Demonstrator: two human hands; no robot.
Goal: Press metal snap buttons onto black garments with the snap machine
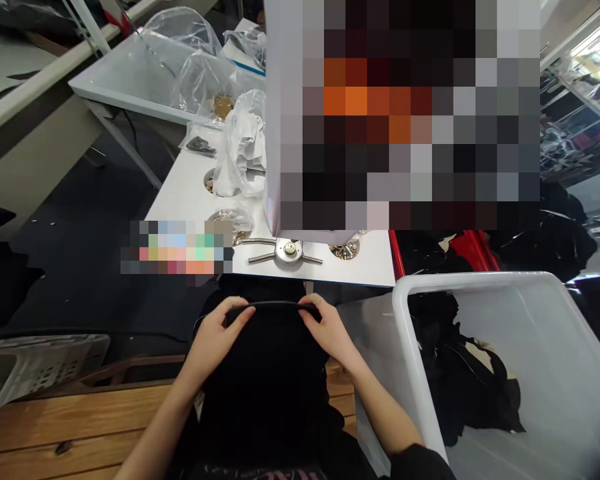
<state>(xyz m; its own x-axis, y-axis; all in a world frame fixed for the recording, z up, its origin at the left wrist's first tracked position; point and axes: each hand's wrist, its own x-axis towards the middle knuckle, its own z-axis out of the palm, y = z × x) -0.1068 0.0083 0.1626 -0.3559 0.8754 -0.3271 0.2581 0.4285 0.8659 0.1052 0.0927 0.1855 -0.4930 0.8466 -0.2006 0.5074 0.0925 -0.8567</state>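
Between my two hands a thin black strip (277, 304) is stretched over my lap, just in front of the white table's edge. Its left end is pinched between the thumb and fingers of my left hand (220, 333). My right hand (326, 327) pinches the other end in the same way. The strip bows slightly upward in the middle. Beyond it, a round metal device (289, 249) with spring-like arms sits on the white table (365, 270). Whether the strip is part of a larger black piece cannot be made out against the dark clothing.
At the right stands a large white bin (405, 333) holding black pieces (480, 380). Recessed cups of small metal parts (344, 251) are set in the table. Plastic bags (245, 140) lie at its back left. A wooden bench (80, 427) is at the lower left.
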